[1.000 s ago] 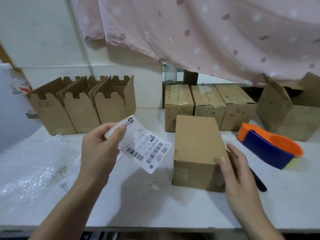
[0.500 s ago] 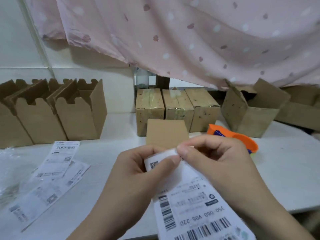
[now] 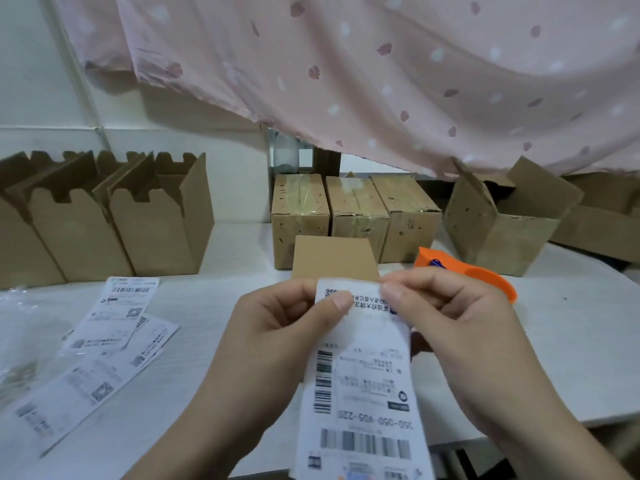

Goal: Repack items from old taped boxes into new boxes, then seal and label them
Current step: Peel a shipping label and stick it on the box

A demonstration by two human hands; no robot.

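A white shipping label (image 3: 363,382) with barcodes hangs close in front of me, printed side towards me. My left hand (image 3: 277,334) pinches its top left corner with thumb and fingers. My right hand (image 3: 450,327) pinches its top right corner. Behind the hands a plain closed new box (image 3: 334,256) lies on the white table (image 3: 571,341), its lower part hidden by my hands. Three old taped boxes (image 3: 353,213) stand in a row behind it.
Several open new boxes (image 3: 104,220) stand at the back left. More labels (image 3: 110,327) lie on the table at the left, beside clear plastic wrap (image 3: 17,341). An orange and blue tape dispenser (image 3: 467,271) and torn open boxes (image 3: 502,220) are at the right. A pink curtain (image 3: 381,71) hangs overhead.
My right hand left the new box and joined my left hand on the label, which now hangs close to me held by both hands. My view has shifted to the right.
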